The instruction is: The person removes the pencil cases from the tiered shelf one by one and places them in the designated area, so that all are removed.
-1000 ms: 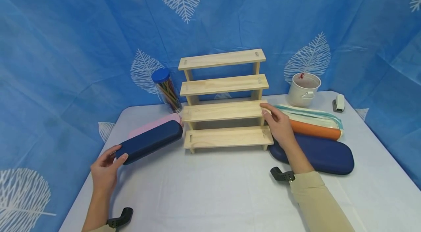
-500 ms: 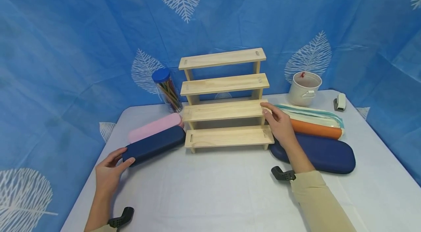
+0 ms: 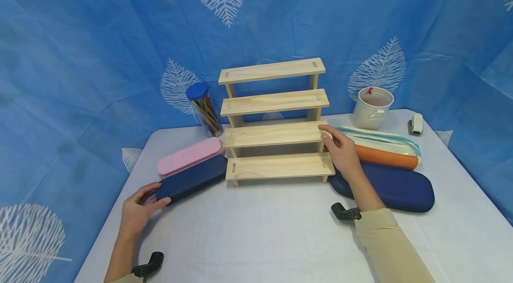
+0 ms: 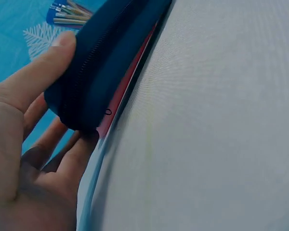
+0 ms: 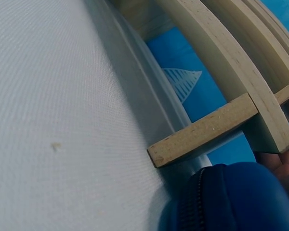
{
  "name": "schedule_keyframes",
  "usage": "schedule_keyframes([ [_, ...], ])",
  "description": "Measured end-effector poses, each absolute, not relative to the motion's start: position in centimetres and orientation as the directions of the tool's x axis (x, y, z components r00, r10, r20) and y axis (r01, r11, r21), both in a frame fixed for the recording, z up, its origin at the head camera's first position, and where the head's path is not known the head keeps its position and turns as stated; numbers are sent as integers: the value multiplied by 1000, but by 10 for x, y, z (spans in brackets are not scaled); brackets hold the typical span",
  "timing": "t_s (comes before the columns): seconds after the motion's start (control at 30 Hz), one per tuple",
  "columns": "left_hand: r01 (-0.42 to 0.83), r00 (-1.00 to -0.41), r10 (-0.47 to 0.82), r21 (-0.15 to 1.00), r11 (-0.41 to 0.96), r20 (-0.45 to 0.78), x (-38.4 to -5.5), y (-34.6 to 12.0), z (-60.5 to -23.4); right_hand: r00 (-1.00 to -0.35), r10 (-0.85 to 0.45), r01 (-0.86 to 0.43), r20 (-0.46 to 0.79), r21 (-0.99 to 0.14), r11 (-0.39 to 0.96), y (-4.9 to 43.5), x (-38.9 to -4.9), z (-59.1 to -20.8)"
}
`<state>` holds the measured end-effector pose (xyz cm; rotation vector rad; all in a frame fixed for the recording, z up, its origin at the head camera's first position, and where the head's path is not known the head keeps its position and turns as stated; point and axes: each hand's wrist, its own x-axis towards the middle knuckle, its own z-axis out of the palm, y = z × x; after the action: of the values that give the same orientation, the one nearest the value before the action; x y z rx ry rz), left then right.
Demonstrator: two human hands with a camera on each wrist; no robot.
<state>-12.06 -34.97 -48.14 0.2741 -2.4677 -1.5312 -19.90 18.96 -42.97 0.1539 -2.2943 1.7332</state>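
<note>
My left hand (image 3: 138,211) pinches the near end of a dark navy zippered pencil case (image 3: 192,178), thumb on one long side and fingers on the other. The case's far end reaches the left side of a wooden tiered display shelf (image 3: 280,167). Right behind it lies a pink pencil case (image 3: 190,157), partly covered. In the left wrist view the zipper (image 4: 91,53) runs along the case's side. My right hand (image 3: 344,153) grips the right end of the shelf's second tier from the bottom. Some of its fingertips are hidden behind the board.
Right of the shelf lie a second navy case (image 3: 401,187), an orange case (image 3: 384,157) and a clear pouch with teal trim (image 3: 380,136). Behind stand a white pot (image 3: 368,113) and a small stapler (image 3: 416,124). A blue-lidded jar of pencils (image 3: 206,111) stands back left.
My left hand has lowered the navy case and shifted it a little to the right and nearer, uncovering more of the pink case. My right hand stays on the shelf.
</note>
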Motion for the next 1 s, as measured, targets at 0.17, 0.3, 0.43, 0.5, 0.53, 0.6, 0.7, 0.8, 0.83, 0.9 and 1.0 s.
schedule_keyframes([
  [0.17,-46,-973,-220,874,484,71,-121,-352,-486,-960,75,-237,269,-927,290,191,-198,-430],
  [0.3,-77,-972,-231,867,492,45,-120,-353,-487,-962,65,-236,266,-925,296,191,-199,-431],
  [0.43,-78,-970,-238,871,486,45,-121,-352,-487,-961,68,-237,267,-926,292,191,-199,-432],
  [0.5,-77,-969,-242,876,477,47,-121,-352,-487,-962,66,-237,266,-928,288,191,-199,-432],
  [0.53,-79,-969,-242,874,480,46,-121,-352,-487,-962,66,-237,265,-928,287,191,-199,-432],
  [0.6,-82,-969,-241,869,487,43,-121,-352,-486,-962,61,-238,266,-928,285,191,-198,-432],
  [0.7,-85,-971,-235,863,499,40,-119,-354,-485,-962,59,-240,267,-928,287,189,-199,-431],
  [0.8,-84,-972,-232,856,510,43,-118,-355,-483,-961,57,-242,270,-925,293,189,-201,-433],
  [0.83,-80,-971,-232,851,519,50,-118,-356,-481,-961,57,-243,270,-926,290,190,-204,-436],
  [0.9,-57,-967,-237,833,550,91,-118,-356,-479,-961,54,-244,270,-926,289,193,-211,-444],
  [1.0,-3,-952,-248,804,594,180,-119,-354,-475,-961,53,-244,273,-920,308,200,-219,-454],
])
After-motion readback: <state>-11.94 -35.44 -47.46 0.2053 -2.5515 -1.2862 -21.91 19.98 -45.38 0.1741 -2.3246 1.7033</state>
